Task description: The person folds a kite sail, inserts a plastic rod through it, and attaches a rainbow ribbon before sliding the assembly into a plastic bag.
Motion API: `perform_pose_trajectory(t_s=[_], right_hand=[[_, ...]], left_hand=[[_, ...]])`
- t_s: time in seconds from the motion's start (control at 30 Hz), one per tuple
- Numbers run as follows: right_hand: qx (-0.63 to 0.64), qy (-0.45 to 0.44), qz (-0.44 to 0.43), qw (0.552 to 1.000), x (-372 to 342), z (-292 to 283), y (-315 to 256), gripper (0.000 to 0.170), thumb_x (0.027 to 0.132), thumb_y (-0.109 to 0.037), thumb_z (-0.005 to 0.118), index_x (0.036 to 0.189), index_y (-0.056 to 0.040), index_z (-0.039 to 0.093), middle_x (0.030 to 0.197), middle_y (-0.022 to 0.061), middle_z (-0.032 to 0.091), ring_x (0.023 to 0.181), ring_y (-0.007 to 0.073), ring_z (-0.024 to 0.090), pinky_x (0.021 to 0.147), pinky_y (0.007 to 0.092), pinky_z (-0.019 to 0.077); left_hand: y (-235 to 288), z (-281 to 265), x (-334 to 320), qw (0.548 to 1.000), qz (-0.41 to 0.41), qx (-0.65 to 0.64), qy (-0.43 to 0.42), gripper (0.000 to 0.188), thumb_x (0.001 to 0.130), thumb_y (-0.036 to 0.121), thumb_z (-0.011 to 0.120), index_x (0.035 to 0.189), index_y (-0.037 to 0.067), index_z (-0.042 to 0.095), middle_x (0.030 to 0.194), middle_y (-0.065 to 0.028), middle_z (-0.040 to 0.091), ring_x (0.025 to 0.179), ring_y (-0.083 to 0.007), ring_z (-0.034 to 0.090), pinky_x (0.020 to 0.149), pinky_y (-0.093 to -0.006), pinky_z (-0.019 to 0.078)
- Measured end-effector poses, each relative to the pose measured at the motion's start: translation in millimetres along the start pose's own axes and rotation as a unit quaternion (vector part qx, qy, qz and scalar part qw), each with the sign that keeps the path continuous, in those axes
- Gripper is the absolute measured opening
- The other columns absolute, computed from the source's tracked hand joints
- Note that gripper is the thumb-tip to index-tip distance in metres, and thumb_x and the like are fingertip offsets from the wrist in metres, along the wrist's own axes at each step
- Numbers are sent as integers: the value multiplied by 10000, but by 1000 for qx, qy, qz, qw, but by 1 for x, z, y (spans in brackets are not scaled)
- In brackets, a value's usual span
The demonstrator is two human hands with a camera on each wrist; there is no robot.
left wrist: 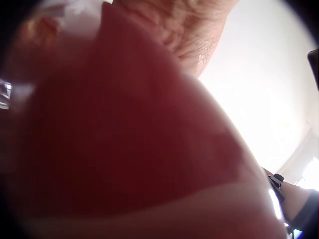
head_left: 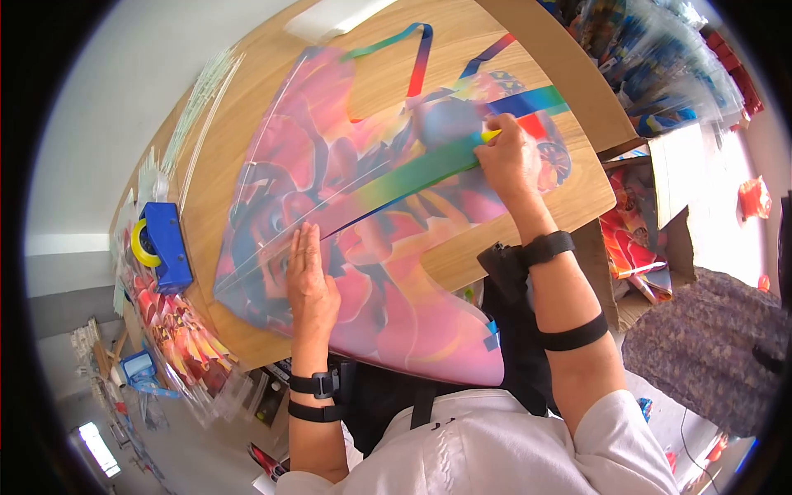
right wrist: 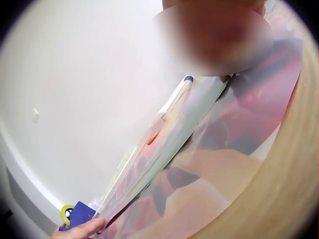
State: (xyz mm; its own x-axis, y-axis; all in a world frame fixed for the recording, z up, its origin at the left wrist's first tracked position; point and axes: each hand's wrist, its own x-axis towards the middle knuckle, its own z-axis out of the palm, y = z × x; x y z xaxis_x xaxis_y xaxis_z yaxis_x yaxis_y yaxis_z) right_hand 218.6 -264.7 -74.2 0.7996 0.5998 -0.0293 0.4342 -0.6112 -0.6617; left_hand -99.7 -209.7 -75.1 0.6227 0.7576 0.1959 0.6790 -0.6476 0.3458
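A large printed sheet (head_left: 396,322) in pink and blue, shaped like a kite or wing, lies over the wooden table. Across its middle runs a long multicoloured ribbon strip (head_left: 412,177), green toward the right. My left hand (head_left: 312,289) rests with straight fingers on the strip's lower left end. My right hand (head_left: 510,165) pinches the strip near its right part, with a small yellow thing (head_left: 491,134) at the fingertips. In the right wrist view the pale green strip (right wrist: 184,134) stretches toward my left hand (right wrist: 82,230). The left wrist view is mostly filled by blurred red sheet (left wrist: 124,129).
A blue tape dispenser (head_left: 169,247) with yellow tape stands at the table's left edge, thin pale rods (head_left: 198,107) behind it. Ribbon tails (head_left: 422,58) lie toward the far side. Right of the table are a cardboard box (head_left: 681,247) and plastic-wrapped packs (head_left: 660,66).
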Motion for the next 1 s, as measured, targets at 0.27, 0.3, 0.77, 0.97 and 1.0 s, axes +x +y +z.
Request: perform_pose_trajectory(t_s=[0.27, 0.3, 0.77, 0.97, 1.0], right_hand=[[-93, -7, -477, 874, -53, 16, -31, 466, 841, -216, 628, 1279, -78, 547, 1404, 112, 476, 1337, 285, 399, 1111, 447, 302], [-96, -81, -517, 847, -61, 21, -32, 541, 869, -300, 624, 1351, -87, 504, 1456, 101, 432, 1378, 269, 357, 1154, 442, 248], [-126, -123, -522, 834, -71, 17, -33, 613, 936, -467, 513, 1444, -140, 410, 1538, 99, 327, 1435, 266, 267, 1188, 470, 150], [-122, -188, -515, 828, -94, 65, -43, 590, 944, -441, 508, 1451, -157, 405, 1543, 54, 331, 1431, 251, 279, 1183, 475, 157], [-130, -168, -518, 828, -95, 66, -44, 590, 948, -446, 499, 1452, -155, 404, 1545, 50, 329, 1430, 251, 279, 1182, 478, 155]], left_hand=[[0, 2, -1, 999, 8, 42, 1, 573, 809, -81, 462, 1377, -7, 460, 1440, -204, 450, 1358, -364, 398, 1090, -452, 353], [-1, 3, -1, 998, 5, 58, -4, 545, 836, -49, 448, 1379, -3, 461, 1448, -198, 445, 1366, -346, 393, 1094, -445, 344], [-5, 9, -3, 998, -2, 57, 11, 565, 804, -28, 505, 1367, 1, 479, 1451, -167, 452, 1371, -323, 390, 1076, -452, 349], [-11, 11, -4, 999, 14, 23, 24, 664, 734, -91, 512, 1385, 28, 459, 1466, -177, 420, 1351, -342, 403, 1077, -441, 360], [-12, 6, -4, 999, 4, 28, 27, 664, 734, -91, 512, 1385, 28, 459, 1466, -177, 420, 1351, -342, 403, 1077, -441, 360]])
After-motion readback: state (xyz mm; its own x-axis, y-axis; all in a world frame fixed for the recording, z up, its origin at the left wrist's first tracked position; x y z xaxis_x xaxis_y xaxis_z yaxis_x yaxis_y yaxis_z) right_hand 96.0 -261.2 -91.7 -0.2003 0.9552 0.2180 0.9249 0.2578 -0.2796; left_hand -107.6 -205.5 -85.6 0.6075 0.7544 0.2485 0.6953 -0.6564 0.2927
